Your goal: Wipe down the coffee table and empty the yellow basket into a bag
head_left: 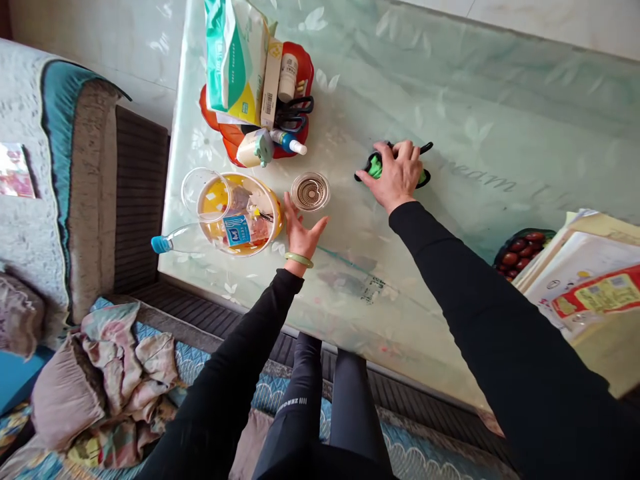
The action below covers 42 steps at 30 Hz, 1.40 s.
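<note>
My right hand has its fingers curled over a black and bright green object lying on the table; black ends stick out on both sides, and my hand hides its middle. My left hand, with a pale green bangle at the wrist, has its thumb and fingers spread and holds nothing. It is between a round clear cup with a perforated, metal-looking inside and a yellow waste bin. I cannot tell whether its fingertips touch either one.
A red tray at the back left holds a tissue pack, scissors and bottles. Beside the bin lie a bottle with a blue cap and a clear plastic cup. At right are dark red fruits and papers.
</note>
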Motion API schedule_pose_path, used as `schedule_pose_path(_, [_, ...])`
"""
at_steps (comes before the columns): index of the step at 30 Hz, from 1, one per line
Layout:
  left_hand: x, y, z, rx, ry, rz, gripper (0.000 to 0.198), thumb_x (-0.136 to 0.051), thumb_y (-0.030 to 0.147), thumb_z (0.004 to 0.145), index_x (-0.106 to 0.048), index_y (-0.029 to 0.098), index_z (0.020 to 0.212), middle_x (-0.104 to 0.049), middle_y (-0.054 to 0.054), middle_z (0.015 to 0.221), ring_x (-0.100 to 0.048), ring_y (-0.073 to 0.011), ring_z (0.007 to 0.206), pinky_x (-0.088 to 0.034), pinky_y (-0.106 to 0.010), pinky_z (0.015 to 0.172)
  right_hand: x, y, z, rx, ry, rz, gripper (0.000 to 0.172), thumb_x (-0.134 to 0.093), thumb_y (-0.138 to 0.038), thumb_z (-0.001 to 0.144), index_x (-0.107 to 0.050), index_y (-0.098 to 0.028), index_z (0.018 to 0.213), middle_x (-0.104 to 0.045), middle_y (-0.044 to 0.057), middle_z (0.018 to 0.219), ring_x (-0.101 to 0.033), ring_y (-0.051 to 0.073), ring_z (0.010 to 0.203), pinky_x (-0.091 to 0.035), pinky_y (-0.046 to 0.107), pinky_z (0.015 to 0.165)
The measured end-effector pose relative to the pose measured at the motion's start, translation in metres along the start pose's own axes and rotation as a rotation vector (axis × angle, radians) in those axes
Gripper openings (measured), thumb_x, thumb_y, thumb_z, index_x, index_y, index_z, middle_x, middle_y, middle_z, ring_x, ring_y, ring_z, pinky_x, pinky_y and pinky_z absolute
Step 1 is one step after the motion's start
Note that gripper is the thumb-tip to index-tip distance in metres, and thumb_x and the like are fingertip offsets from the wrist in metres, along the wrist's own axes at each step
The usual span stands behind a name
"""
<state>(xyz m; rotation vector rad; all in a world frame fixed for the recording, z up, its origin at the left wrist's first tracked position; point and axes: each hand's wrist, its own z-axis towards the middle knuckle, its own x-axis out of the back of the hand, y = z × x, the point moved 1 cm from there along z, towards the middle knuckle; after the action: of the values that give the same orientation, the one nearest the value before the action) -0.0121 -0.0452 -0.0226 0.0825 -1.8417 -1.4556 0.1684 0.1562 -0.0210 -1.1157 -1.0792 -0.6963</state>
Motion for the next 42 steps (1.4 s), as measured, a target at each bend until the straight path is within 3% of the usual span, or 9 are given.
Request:
schedule_pose_path(4, [0.023, 0.000, -0.039, 0.028, -0.231, 0.415, 0.108, -0.091, 0.029, 0.076, -0.033, 0.024, 0.167, -0.044, -0.020, 0.167, -0.041, -0.0383, 0.157, -0.035, -0.053, 0.130, -0.004, -0.002, -0.014, -0.068, 0.026, 0.092, 0.039, -0.053, -0.040, 0.106, -0.058, -0.017, 0.137, -0.047, 0.018, 0.137, -0.043, 0.032, 0.130, -0.042, 0.052, 0.105])
schedule_pose_path(8, [0.029, 0.011, -0.060, 0.032, -0.516, 0.803, 0.114, -0.094, 0.029, 0.073, -0.034, 0.025, 0.169, -0.014, -0.017, 0.181, -0.007, -0.0455, 0.167, -0.018, -0.062, 0.135, -0.003, -0.012, -0.045, -0.015, -0.052, 0.224, 0.029, -0.053, -0.018, 0.098, -0.069, -0.023, 0.121, -0.057, 0.012, 0.126, -0.052, 0.030, 0.116, -0.046, 0.048, 0.101])
schedule_pose_path(16, [0.019, 0.032, -0.058, 0.059, -0.608, 0.984, 0.113, -0.091, 0.030, 0.078, -0.026, 0.032, 0.171, -0.004, -0.016, 0.182, -0.006, -0.0493, 0.166, -0.025, -0.073, 0.128, 0.002, -0.078, -0.188, 0.200, -0.447, 0.232, 0.040, -0.061, -0.004, 0.084, -0.076, -0.022, 0.116, -0.068, 0.012, 0.120, -0.052, 0.030, 0.108, -0.046, 0.041, 0.090])
schedule_pose_path(23, [0.020, 0.029, -0.056, 0.062, -0.661, 0.996, 0.131, -0.098, 0.021, 0.068, -0.020, 0.033, 0.172, 0.003, -0.017, 0.181, 0.000, -0.0505, 0.165, -0.021, -0.074, 0.128, 0.026, 0.012, -0.257, 0.166, -0.400, 0.143, 0.048, -0.064, -0.003, 0.079, -0.078, -0.025, 0.120, -0.068, 0.011, 0.122, -0.053, 0.030, 0.107, -0.042, 0.043, 0.092])
schedule_pose_path(26, [0.019, 0.027, -0.056, 0.051, -0.671, 1.019, 0.132, -0.098, 0.022, 0.068, -0.018, 0.035, 0.172, 0.005, -0.014, 0.181, -0.001, -0.0508, 0.165, -0.023, -0.075, 0.127, 0.026, 0.023, -0.254, 0.136, -0.353, 0.116, 0.054, -0.062, -0.003, 0.078, -0.077, -0.029, 0.124, -0.067, 0.012, 0.125, -0.052, 0.033, 0.112, -0.038, 0.045, 0.094])
schedule_pose_path(32, [0.018, 0.030, -0.057, 0.063, -0.645, 1.025, 0.132, -0.098, 0.021, 0.067, -0.019, 0.034, 0.172, 0.002, -0.015, 0.182, 0.000, -0.0503, 0.166, -0.022, -0.074, 0.128, -0.008, -0.054, -0.178, 0.104, -0.277, 0.226, 0.052, -0.056, -0.004, 0.084, -0.075, -0.025, 0.128, -0.066, 0.014, 0.130, -0.050, 0.033, 0.117, -0.034, 0.046, 0.094])
schedule_pose_path(35, [0.018, 0.033, -0.056, 0.070, -0.656, 1.034, 0.130, -0.097, 0.021, 0.068, -0.020, 0.032, 0.173, 0.002, -0.016, 0.182, 0.000, -0.0507, 0.165, -0.022, -0.073, 0.128, -0.010, -0.068, -0.178, 0.144, -0.306, 0.235, 0.053, -0.055, -0.003, 0.084, -0.074, -0.024, 0.129, -0.066, 0.014, 0.129, -0.050, 0.032, 0.116, -0.035, 0.045, 0.092])
schedule_pose_path(38, [0.019, 0.035, -0.055, 0.078, -0.657, 1.034, 0.129, -0.096, 0.021, 0.069, -0.020, 0.033, 0.172, 0.001, -0.015, 0.182, -0.001, -0.0500, 0.166, -0.023, -0.073, 0.128, 0.002, -0.039, -0.231, 0.223, -0.418, 0.229, 0.052, -0.053, 0.000, 0.082, -0.076, -0.024, 0.122, -0.069, 0.012, 0.125, -0.052, 0.031, 0.113, -0.038, 0.043, 0.091])
schedule_pose_path(42, [0.018, 0.033, -0.055, 0.078, -0.650, 1.045, 0.130, -0.096, 0.021, 0.070, -0.019, 0.034, 0.173, 0.002, -0.015, 0.182, -0.001, -0.0494, 0.166, -0.022, -0.072, 0.128, 0.026, 0.026, -0.325, 0.158, -0.472, 0.214, 0.054, -0.053, 0.000, 0.078, -0.078, -0.026, 0.117, -0.071, 0.011, 0.119, -0.056, 0.030, 0.109, -0.044, 0.044, 0.092])
